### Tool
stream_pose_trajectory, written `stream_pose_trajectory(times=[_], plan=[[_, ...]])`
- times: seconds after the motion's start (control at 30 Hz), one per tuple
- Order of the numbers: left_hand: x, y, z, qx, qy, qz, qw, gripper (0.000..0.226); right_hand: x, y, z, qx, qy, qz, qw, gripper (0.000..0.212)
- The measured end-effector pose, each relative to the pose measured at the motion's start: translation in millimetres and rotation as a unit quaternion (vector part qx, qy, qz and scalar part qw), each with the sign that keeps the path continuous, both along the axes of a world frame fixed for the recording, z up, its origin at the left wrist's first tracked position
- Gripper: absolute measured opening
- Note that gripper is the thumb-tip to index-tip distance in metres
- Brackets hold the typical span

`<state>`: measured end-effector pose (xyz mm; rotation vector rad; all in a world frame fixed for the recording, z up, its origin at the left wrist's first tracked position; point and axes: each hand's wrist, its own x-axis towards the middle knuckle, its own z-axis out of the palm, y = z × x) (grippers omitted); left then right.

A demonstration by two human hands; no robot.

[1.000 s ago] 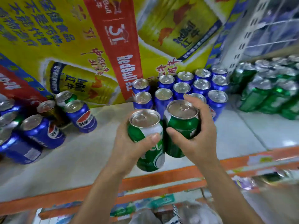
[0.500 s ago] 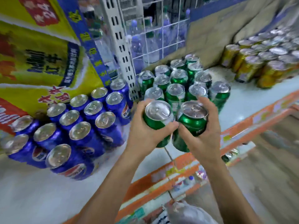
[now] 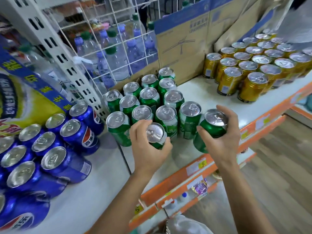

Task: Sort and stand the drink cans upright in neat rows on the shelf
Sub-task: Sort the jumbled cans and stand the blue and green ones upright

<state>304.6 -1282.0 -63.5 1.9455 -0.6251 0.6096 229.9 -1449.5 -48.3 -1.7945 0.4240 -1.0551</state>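
Left hand (image 3: 148, 152) grips a green aluminium drink can (image 3: 155, 134) at 6 o'clock of the upright green-can block (image 3: 149, 97) on the white shelf (image 3: 194, 88). Right hand (image 3: 222, 141), held apart from the left, grips a second green can (image 3: 213, 125) at 4 o'clock.

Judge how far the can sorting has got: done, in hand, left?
Done: blue cans, green cans and gold cans stand upright in grouped rows. In hand: left hand grips a green can, right hand a second can, at the green rows' front. Left: standing both in line.
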Motion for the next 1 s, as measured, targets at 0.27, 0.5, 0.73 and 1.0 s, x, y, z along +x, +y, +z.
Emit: stream_pose_trajectory(times=[0.27,0.5,0.73,1.0], plan=[[15,-4,-13,0.028,-0.162,0.047,0.985,0.034,19,-32,-4,-0.035,-0.016,-0.041,0.998,0.051],[17,-6,-14,0.017,-0.186,0.027,0.982,0.029,67,-57,-6,-0.054,-0.011,0.025,0.998,0.028],[16,-7,-9,0.01,-0.178,0.013,0.984,0.029,95,-57,6,0.145,0.021,0.177,0.973,0.023],[10,2,-2,0.065,-0.116,0.012,0.991,0.035,81,-52,29,-0.033,0.194,0.129,0.972,0.043]])
